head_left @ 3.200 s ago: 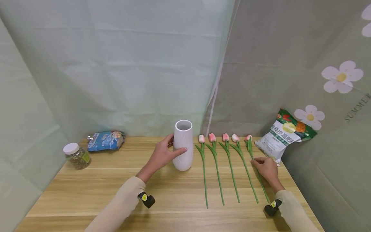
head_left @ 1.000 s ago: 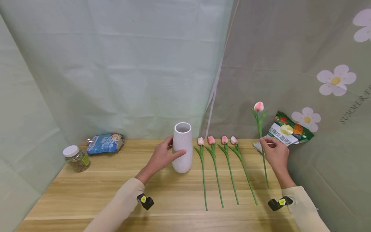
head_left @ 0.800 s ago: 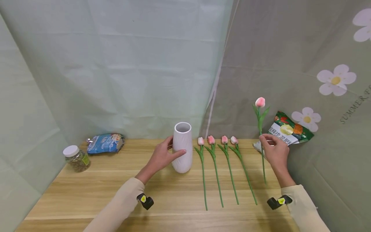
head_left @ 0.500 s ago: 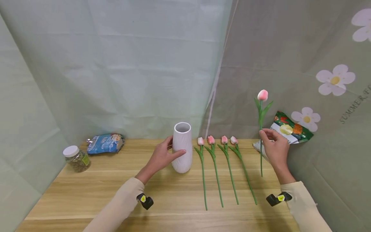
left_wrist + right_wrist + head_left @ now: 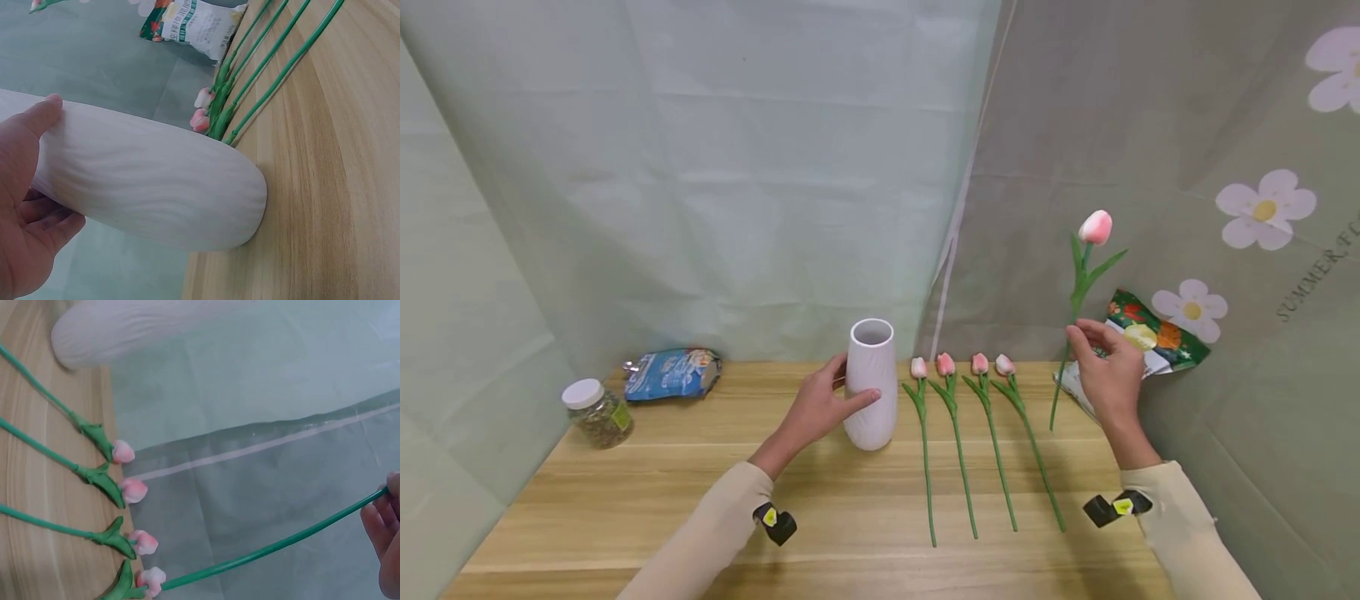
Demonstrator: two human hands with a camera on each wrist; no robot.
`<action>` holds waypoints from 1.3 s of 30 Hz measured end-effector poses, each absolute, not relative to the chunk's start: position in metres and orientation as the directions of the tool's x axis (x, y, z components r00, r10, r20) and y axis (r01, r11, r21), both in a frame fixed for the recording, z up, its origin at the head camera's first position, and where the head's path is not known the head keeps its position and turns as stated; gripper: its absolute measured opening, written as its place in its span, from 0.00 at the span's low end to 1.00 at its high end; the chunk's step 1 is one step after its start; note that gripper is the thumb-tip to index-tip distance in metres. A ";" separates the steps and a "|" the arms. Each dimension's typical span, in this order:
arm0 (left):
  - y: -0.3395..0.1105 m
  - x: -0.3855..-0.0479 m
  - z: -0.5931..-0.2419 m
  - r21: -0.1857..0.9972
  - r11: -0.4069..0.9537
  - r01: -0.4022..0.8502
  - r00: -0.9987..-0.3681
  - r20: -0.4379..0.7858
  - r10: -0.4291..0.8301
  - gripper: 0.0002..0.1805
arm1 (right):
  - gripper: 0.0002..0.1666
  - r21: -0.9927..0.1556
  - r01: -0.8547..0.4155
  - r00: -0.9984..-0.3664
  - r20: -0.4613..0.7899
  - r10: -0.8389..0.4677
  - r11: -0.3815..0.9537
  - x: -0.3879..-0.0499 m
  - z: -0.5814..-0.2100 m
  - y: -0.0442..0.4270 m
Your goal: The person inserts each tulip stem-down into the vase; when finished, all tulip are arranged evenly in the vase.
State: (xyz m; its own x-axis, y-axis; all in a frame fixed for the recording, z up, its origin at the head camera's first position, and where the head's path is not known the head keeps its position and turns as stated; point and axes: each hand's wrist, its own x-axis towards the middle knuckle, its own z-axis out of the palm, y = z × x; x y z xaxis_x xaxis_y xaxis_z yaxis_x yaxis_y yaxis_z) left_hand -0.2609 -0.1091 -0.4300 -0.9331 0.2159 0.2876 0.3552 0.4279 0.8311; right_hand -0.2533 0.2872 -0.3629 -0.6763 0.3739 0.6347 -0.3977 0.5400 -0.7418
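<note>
A white ribbed vase (image 5: 871,392) stands upright on the table, and the left hand (image 5: 820,404) grips its left side with thumb in front and fingers behind. The left wrist view shows that hand (image 5: 31,194) round the vase (image 5: 156,175). Raised above the table at the right, a pink tulip (image 5: 1096,227) is pinched by its stem in the right hand (image 5: 1108,371), its lower end slanting down to the left. In the right wrist view the fingertips hold the green stem (image 5: 269,549). Several tulips (image 5: 958,450) lie side by side between vase and right hand.
A jar with a white lid (image 5: 598,414) and a blue packet (image 5: 673,373) stand at the table's left back. Behind the right hand a green and white bag (image 5: 1165,333) leans against the curtain. Cloth walls (image 5: 737,208) border the table.
The right hand has taken the rightmost tulip from the table and lifted it. Most recently the flower rose further and its stem tilted, lower end to the left. The left hand stays at the vase.
</note>
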 end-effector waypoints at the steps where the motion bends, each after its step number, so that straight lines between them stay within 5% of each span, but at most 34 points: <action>1: -0.109 -0.261 -0.430 0.830 0.428 0.356 -0.933 0.289 0.215 0.45 | 0.16 -0.741 -0.402 -0.676 0.636 0.372 0.538 -0.253 -0.362 0.286; 13: -0.110 -0.261 -0.431 0.838 0.416 0.353 -0.933 0.282 0.224 0.45 | 0.17 -0.753 -0.459 -0.695 0.635 0.337 0.471 -0.251 -0.343 0.269; 39: -0.110 -0.261 -0.431 0.834 0.432 0.345 -0.937 0.280 0.208 0.45 | 0.15 -0.747 -0.657 -0.690 0.650 0.319 0.101 -0.267 -0.317 0.225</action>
